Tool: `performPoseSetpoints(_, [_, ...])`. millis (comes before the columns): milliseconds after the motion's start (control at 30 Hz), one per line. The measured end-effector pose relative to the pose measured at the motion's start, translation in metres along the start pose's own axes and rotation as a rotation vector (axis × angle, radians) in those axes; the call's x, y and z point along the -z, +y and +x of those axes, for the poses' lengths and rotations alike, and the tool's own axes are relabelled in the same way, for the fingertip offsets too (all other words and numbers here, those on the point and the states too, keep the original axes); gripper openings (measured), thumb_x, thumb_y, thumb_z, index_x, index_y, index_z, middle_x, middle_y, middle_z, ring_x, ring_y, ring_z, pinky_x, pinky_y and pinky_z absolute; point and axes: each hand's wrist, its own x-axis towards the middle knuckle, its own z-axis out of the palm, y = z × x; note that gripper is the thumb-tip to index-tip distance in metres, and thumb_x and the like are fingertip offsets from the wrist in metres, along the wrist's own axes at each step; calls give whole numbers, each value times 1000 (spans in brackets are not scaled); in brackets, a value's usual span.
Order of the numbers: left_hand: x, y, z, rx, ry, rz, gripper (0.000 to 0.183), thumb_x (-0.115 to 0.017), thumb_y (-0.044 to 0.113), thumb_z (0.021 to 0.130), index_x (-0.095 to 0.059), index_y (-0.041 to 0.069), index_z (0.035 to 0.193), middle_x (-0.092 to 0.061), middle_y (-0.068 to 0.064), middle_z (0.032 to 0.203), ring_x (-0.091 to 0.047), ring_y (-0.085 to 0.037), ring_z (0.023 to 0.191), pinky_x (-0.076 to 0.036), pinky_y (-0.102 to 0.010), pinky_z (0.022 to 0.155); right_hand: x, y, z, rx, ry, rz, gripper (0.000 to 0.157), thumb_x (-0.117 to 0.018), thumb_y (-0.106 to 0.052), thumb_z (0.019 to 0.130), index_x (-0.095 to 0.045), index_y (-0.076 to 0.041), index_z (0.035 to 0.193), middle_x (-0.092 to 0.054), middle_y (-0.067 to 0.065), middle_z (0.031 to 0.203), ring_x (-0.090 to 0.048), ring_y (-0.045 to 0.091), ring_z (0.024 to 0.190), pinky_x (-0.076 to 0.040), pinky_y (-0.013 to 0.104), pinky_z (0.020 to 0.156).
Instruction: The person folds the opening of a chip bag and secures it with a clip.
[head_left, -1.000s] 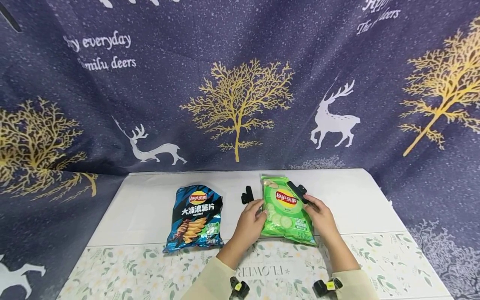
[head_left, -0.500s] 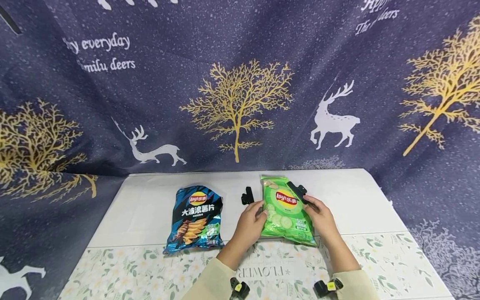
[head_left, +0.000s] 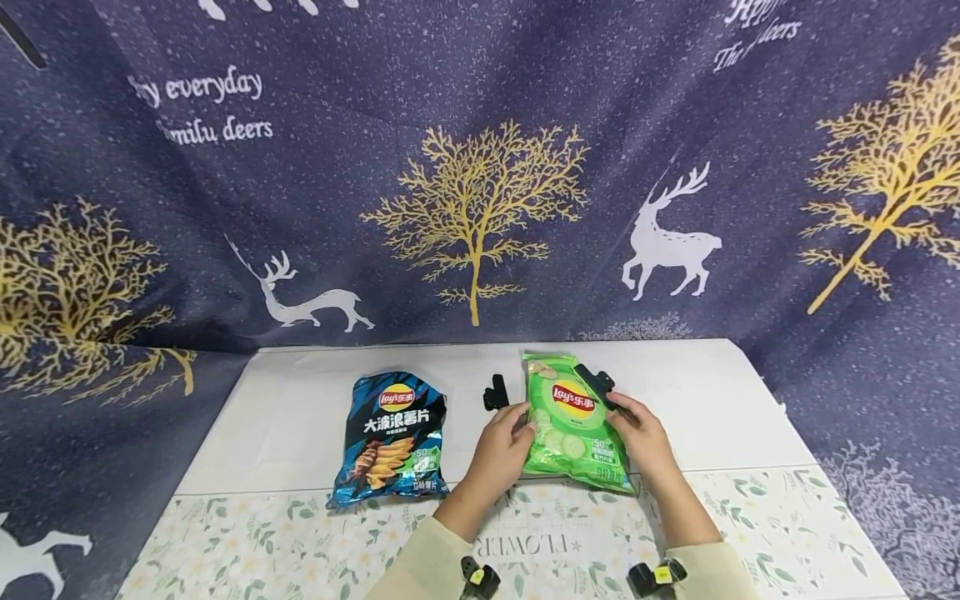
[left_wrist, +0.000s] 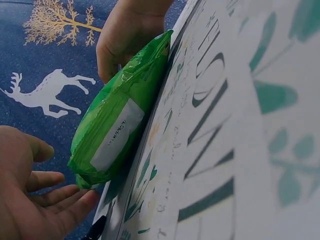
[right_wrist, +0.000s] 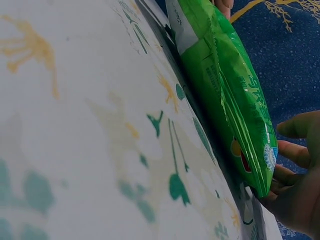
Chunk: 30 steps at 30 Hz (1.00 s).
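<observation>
Bag (head_left: 564, 421), green, lay on table (head_left: 292, 425) between left hand (head_left: 501, 440) and right hand (head_left: 643, 435), both with fingers loosely extended; likely light, slick, crushable, best cupped gently at side edges.

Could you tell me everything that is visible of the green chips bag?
The green chips bag is glossy and puffed, like plastic film, with a red-and-yellow Lay's logo and printed cucumber slices on its front; a white label shows in the left wrist view. It lies face up, mostly on the table's white part, top turned slightly left. The left hand and right hand flank it, fingers seeming to touch its edges. A black clip lies at its upper right edge; contact is unclear.
</observation>
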Motion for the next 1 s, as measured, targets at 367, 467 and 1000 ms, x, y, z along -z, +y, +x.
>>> performPoseSetpoints(367, [2,0,-1,-8,21,10,47,-49,29,107,-48,14,151,-47,-8,153,-54,-28,136,-48,-43,110,0,0,-2,-17,-14,30,49,-54,-28,105,-48,-12,151,-35,13,164,-41,34,147,-35,48,120])
performPoseSetpoints(467, [2,1,-1,-16,23,8,47,-49,30,107,-47,15,151,-46,-8,154,-55,-29,135,-49,-42,109,1,-1,-1,-8,5,30,49,-55,-26,104,-48,-12,150,-34,13,164,-41,33,147,-35,46,120])
performPoseSetpoints(1000, [15,11,0,1,64,-7,46,-49,32,107,-48,22,151,-48,-6,152,-62,-31,127,-51,-41,107,1,-9,-3,51,109,78,46,-54,-25,104,-50,-15,149,-42,9,160,-51,33,139,-41,47,116])
